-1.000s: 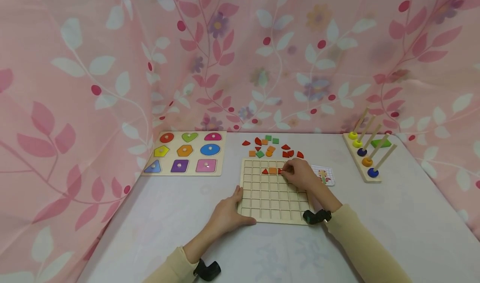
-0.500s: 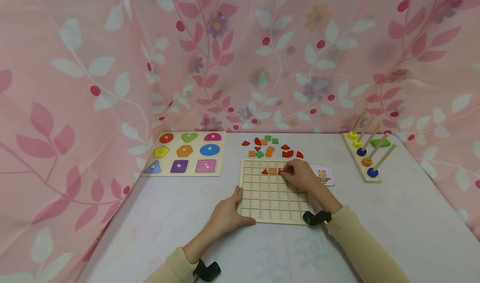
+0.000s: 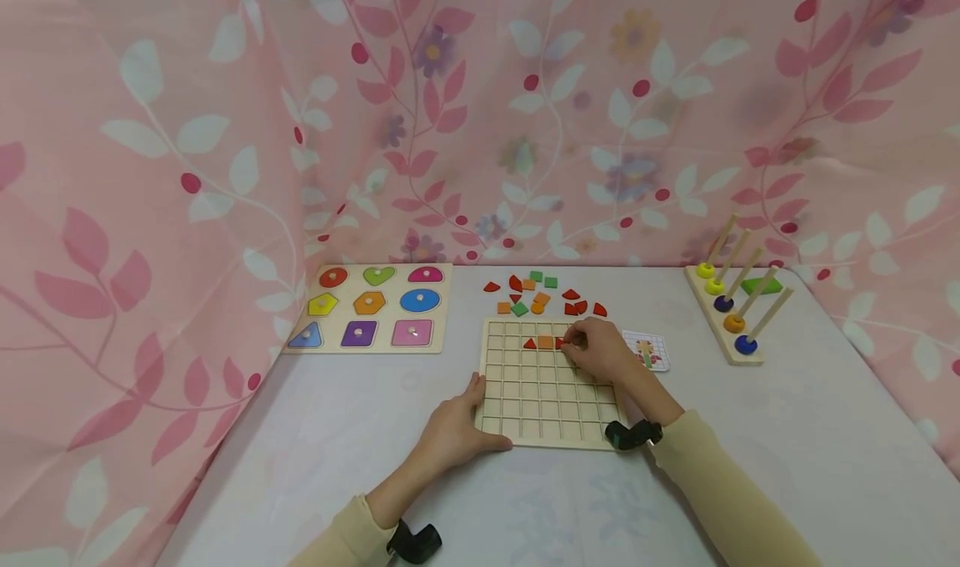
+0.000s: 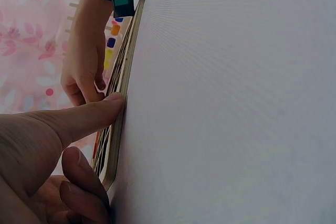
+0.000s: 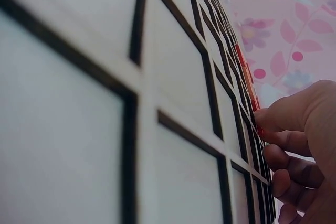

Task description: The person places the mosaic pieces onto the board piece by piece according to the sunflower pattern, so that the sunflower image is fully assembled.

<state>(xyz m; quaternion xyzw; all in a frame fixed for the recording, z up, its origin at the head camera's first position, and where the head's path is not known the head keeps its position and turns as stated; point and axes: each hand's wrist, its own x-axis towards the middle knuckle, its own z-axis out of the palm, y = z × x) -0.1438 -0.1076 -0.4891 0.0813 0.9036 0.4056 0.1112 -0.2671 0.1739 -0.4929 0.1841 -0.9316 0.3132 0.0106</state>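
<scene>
Pink floral fabric [image 3: 480, 133] is being displayed behind a white-covered table [image 3: 570, 500], where a wooden grid board [image 3: 551, 396] is being handled by a person in beige sleeves. One small red piece [image 3: 559, 343] is being pinched between the thumb and index finger of the right hand [image 3: 598, 348], the fingertips being closed down onto it and the other fingers being bent beneath. The pinch is being made in the second row from the board's far edge; the piece is being partly hidden by the fingertips, and whether it is being seated flat in its cell cannot be told. Just left of that grip, an orange square [image 3: 546, 343] is being flanked by a red triangle [image 3: 530, 344]. Nearer the body, the board's near left corner is being gripped by the left hand [image 3: 452, 428], spread between thumb and fingers. Beyond the pinch, loose pieces [image 3: 542, 298] in red, orange and green are being scattered past the board. To its right, a picture card [image 3: 652, 353] is being partly covered by the right hand; farther right, coloured rings are being carried by a peg rack [image 3: 729, 346]. Well to its left, a shape puzzle [image 3: 383, 333] is being shown.
</scene>
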